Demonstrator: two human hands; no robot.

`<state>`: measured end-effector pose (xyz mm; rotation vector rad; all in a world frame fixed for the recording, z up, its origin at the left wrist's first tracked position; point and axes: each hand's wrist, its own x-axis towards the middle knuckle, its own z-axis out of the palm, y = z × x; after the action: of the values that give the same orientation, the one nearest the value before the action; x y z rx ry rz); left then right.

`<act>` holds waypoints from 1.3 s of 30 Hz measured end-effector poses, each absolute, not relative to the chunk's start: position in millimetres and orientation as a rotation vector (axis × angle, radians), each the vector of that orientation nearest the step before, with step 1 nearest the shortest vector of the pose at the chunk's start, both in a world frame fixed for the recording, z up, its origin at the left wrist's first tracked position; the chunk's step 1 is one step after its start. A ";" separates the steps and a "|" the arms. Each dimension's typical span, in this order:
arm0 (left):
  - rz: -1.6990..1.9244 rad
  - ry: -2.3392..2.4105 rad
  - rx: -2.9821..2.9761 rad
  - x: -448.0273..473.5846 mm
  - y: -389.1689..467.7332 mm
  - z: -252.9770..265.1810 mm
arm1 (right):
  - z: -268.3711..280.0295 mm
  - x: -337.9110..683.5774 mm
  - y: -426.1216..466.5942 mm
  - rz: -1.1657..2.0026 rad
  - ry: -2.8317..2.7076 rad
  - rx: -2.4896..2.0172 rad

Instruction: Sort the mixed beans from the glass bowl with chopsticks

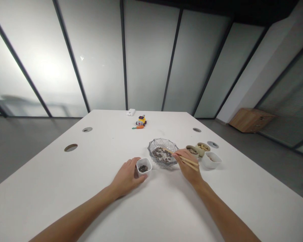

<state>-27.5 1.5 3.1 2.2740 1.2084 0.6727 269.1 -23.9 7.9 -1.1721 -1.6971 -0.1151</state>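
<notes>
My left hand [127,176] is curled around a small white square cup [144,160] standing on the table, with dark seeds [142,168] at its bottom. In my right hand [188,166] is a pair of wooden chopsticks [189,161], their tips reaching over a clear cut-glass bowl [151,145]. Many dark, seed-like pieces [159,154] lie spread in that bowl. Whether the chopstick tips pinch a piece is too small to tell. The bowl sits just right of the white cup.
Right of my right hand stand a white cup [215,163] and two greenish cups [200,151] with pale and brown contents. Farther back on the white table [91,188] are a yellow toy vehicle [141,120], an orange-handled screwdriver [139,127] and a white box-like object [131,112].
</notes>
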 end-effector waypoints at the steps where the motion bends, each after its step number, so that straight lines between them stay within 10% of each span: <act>1: 0.672 1.210 2.274 -27.5 1.5 3.2 | 8.0 268.9 -24.4 -0.126 -1.700 -1.166; 39: 0.694 1.190 2.270 -27.5 2.0 1.0 | 8.8 270.3 -24.4 -0.076 -1.697 -1.177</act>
<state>-27.5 2.0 1.0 2.2704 1.1897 0.6945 270.3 -24.4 8.8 -1.1767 -1.6971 -0.0759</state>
